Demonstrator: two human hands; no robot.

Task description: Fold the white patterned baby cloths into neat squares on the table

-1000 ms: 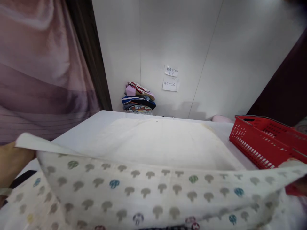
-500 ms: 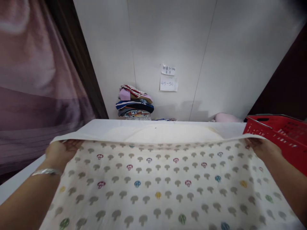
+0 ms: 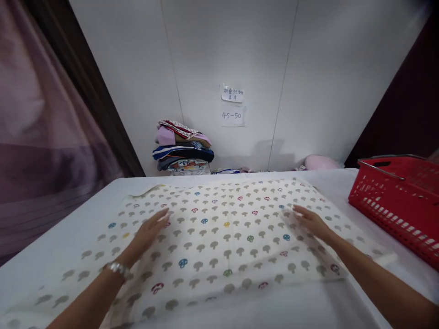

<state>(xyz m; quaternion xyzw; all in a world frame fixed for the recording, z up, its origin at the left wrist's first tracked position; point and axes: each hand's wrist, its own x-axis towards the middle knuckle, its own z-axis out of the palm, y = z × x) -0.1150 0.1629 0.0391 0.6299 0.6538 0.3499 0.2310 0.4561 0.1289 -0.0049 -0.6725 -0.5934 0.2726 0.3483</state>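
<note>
We see the white cloth printed with small grey and coloured mushrooms lying spread flat on the white-covered counter. Our left hand rests palm down on it, fingers stretched open and gripping nothing. Our right hand lies flat on the cloth too, fingers extended and open. A silver bracelet sits on the left wrist.

Surroundings: well right of the right fingers stands a red plastic basket with slotted sides, apart from the cloth. Beyond the left fingers, against the white panelled wall, sits a stack of folded multicoloured clothes. Two white paper notes are stuck on the wall above and between both sets of fingers; the lower reads "45-50". A pale pink rounded object lies beyond the right fingers at the counter's far edge. A mauve curtain hangs far left. Nothing lies between the fingers on the cloth.

Limits: the basket is cut off at the right frame edge and its contents cannot be made out. The upper note is illegible. The cloth's near left corner runs out of frame. The pink object's nature is unclear.
</note>
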